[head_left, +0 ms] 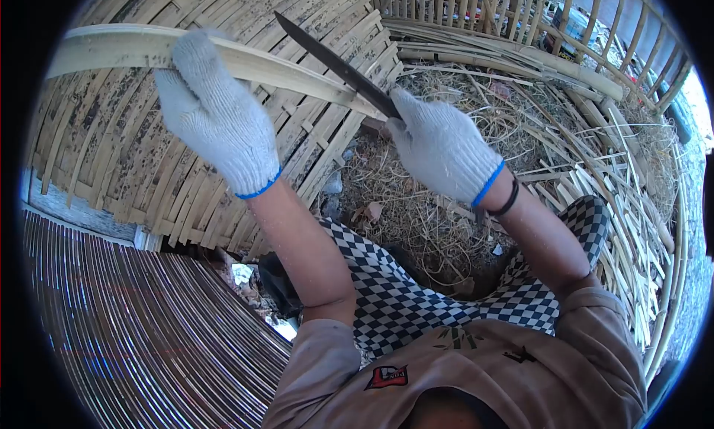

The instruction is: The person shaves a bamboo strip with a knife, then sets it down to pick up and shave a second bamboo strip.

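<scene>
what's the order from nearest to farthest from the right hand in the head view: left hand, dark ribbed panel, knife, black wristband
From the right hand:
1. Knife, held in it
2. Black wristband, just past the glove cuff
3. Left hand, across on the left
4. Dark ribbed panel, lower left

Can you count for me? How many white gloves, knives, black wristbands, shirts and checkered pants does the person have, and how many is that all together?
White gloves: 2 (left glove and right glove)
Knife: 1
Black wristband: 1
Shirt: 1
Checkered pants: 1 pair
Total: 6, counting the pants as one
</scene>
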Demonstrator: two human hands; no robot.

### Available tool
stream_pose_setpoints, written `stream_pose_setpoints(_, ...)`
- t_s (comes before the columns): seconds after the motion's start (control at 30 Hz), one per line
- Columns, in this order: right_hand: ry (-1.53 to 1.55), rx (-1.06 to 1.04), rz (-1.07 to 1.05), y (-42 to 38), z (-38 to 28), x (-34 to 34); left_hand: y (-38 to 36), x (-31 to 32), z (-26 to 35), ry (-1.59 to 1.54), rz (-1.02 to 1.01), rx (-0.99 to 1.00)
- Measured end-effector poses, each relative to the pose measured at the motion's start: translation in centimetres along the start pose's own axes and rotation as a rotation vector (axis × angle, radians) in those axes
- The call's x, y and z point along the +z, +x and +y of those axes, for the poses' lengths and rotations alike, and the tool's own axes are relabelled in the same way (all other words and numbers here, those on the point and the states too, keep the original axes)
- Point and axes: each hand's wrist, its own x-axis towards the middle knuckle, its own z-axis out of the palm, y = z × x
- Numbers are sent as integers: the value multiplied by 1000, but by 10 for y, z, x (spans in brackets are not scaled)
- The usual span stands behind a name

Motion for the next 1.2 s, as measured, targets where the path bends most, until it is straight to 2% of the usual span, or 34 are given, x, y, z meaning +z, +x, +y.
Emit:
stream_pose_setpoints(0.13, 194, 53, 5, -7, -22, -22, -3, 0, 3, 212, -80, 65)
stream_pose_setpoints(0.2, 156, 130, -17, -7, -3, 10, -3, -3, -4, 244, -58, 107)
stream_pose_setpoints(0.3, 139, 216, -76, -12, 42, 48, -1, 1, 1, 31, -71, -21)
stream_pose_setpoints(0.4, 101, 187, -39, -22, 37, 46, 1, 13, -12, -201, -138, 112)
stream_pose_setpoints(0.43, 56, 120, 58, -26, 41, 56, 2, 11, -17, -478, -272, -2)
stream_pose_setpoints(0.53, 44, 161, -6, -28, 28, 53, 11, 2, -33, -1308, -681, -350)
stream_pose_setpoints(0.67, 182, 111, 42, -23, 3, 43, 3, 7, -20, -1227, -429, -431)
stream_pose_setpoints(0.7, 188, 92, 34, -22, 2, 45, 7, 7, -21, -1307, -528, -472)
stream_pose_setpoints(0.83, 139, 412, -105, -16, 57, 113, 7, -6, -27, -1133, -427, -455)
stream_pose_setpoints(0.9, 186, 367, -105, -12, 70, 119, 10, -11, -36, -1098, -343, -475)
stream_pose_setpoints(0.97, 171, 296, -52, -15, 59, 109, 19, -19, -46, -1085, -395, -472)
stream_pose_setpoints(1.07, 184, 197, -118, -14, 38, 88, 25, -24, -51, -1126, -488, -509)
stream_pose_setpoints(1.13, 239, 329, -165, -16, 58, 118, 26, -26, -52, -1142, -521, -496)
stream_pose_setpoints(1.2, 195, 381, -77, -18, 97, 156, 25, -33, -56, -1020, -391, -492)
